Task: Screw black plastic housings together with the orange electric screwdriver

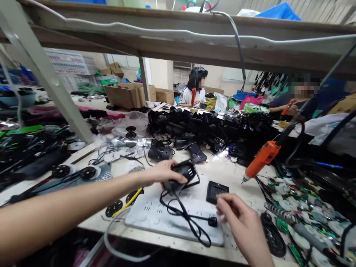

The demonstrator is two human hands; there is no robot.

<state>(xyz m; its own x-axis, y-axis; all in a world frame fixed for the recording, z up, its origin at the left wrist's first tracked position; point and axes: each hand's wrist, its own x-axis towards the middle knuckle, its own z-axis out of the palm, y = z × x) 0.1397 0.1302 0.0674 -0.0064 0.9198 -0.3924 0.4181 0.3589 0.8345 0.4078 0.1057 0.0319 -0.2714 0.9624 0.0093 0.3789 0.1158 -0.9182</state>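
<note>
near the front edge of the workbench (pixel 230 172), the right hand (pixel 244 226) hovers palm down. its thumb and fingertips are drawn close together just beside the small plug (pixel 213 221), but whether they pinch anything cannot be told. the plug ends a black cable (pixel 191 222) that lies in loose loops across a white power strip (pixel 150 217) set along the front edge.

a little further in, the left hand (pixel 164 172) reaches in from the front left corner. its fingers are wrapped over a black device (pixel 185 171), gripping it just above the power strip's back edge, and the cable runs down from it. a flat black square part (pixel 217 191) lies just right of the device, apart from both hands. black discs (pixel 114 208) and a yellow wire (pixel 129 202) lie to the left.

an orange electric screwdriver (pixel 263 157) hangs tilted to the right, tip down, near the bench top. green circuit boards (pixel 292 207) crowd the right edge.

across the middle is a heap of black plastic housings (pixel 205 126). beyond the far edge, two other people sit working among cardboard boxes (pixel 125 94).

risk, as a judgement: the slack loops could catch on a finger or the square part and tug the device out of the one-handed hold. the screwdriver tip hangs close to the right wrist's path.
</note>
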